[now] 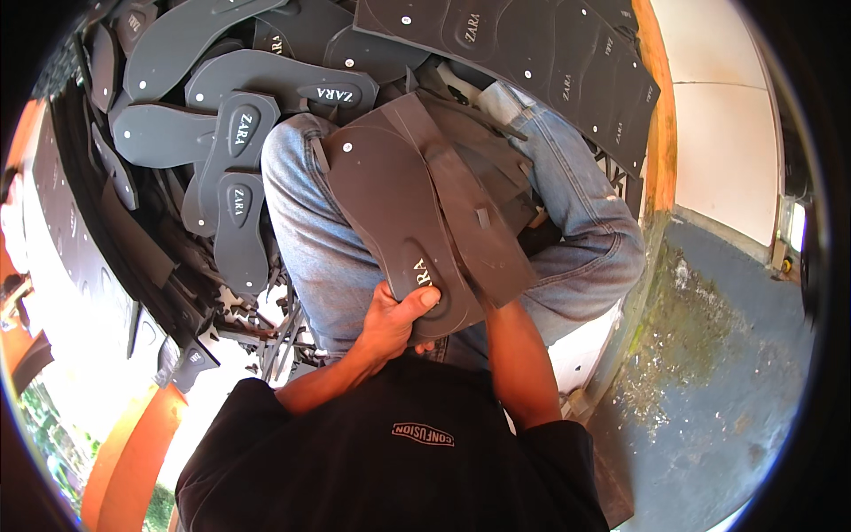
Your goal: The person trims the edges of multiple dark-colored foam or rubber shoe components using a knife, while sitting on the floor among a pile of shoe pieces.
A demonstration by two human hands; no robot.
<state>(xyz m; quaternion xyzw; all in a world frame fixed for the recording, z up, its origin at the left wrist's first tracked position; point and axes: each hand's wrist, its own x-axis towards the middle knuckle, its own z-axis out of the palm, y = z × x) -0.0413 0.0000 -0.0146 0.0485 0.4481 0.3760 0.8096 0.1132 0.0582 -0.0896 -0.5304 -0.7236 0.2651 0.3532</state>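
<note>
A dark grey foam sheet piece with a flip-flop sole outline pressed into it lies tilted over my lap. My left hand grips its heel end, thumb on top and fingers underneath. Along its right side a strip of the same foam stands partly apart, with a dark gap between strip and sole. My right forearm reaches under the near end of that strip; the hand itself is hidden by the foam, so its hold cannot be seen. A small grey bit shows on the strip, too blurred to name.
Several cut foam soles lie piled at the left and far left. A large uncut foam sheet rests beyond my right knee. Dark foam scraps litter the left side. A wooden edge borders the blue-grey floor at right.
</note>
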